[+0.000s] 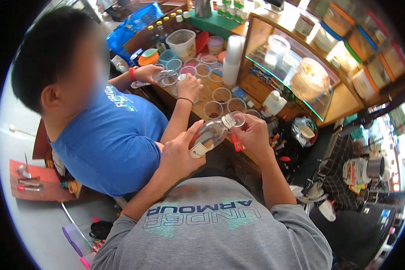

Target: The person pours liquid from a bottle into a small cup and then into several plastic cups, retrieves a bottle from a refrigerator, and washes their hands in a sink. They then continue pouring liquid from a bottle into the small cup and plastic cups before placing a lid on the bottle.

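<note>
My left hand is wrapped round a clear bottle with a pale label, tilted so its neck points up and to the right. A small clear cup is pinched in the fingers of my right hand, right at the bottle's mouth. Several clear plastic cups stand just beyond on the wooden counter, the nearest being a cup with dark contents. To my left, a person in a blue shirt holds another clear bottle over the cups.
A tall stack of clear cups rises at the back of the counter, near a white tub. On the right is a lit glass-topped shelf with containers, and a white jug below. A black bag sits beside the counter.
</note>
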`<state>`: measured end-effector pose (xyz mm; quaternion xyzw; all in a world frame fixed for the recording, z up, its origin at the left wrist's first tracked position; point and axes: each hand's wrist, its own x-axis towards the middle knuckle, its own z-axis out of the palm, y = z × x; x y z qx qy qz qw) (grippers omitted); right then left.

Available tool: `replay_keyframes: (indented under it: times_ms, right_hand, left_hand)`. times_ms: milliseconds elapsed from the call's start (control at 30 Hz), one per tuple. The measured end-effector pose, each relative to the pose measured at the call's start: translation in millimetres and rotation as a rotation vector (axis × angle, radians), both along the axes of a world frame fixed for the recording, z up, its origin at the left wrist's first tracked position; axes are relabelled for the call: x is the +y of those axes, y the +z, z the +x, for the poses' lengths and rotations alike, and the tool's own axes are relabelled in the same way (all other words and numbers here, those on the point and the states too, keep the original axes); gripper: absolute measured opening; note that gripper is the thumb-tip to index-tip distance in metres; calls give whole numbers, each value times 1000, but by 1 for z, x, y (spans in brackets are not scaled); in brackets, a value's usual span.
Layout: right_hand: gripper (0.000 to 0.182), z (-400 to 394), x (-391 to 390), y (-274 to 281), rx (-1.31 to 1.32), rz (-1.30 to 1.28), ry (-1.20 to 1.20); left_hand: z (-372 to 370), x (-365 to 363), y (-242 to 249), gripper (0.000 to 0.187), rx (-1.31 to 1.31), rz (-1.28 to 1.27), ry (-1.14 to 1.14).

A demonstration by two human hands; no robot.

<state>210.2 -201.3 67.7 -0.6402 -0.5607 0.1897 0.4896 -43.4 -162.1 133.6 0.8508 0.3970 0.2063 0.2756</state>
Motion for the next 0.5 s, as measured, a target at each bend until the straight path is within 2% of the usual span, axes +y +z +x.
replay_keyframes:
  times_ms: [167,233,500]
  right_hand:
    - [29,-5,-35,-9,28,-29,-52]
    - [29,-7,-46,-6,28,-39,-53]
    - [31,-10,-73,-19,-8,-64,-131]
  left_hand:
    - [3,-4,6,88,138,46,-64]
    - [5,-8,3,83,138,163,-100]
    - [9,-25,-2,84,277,194,-159]
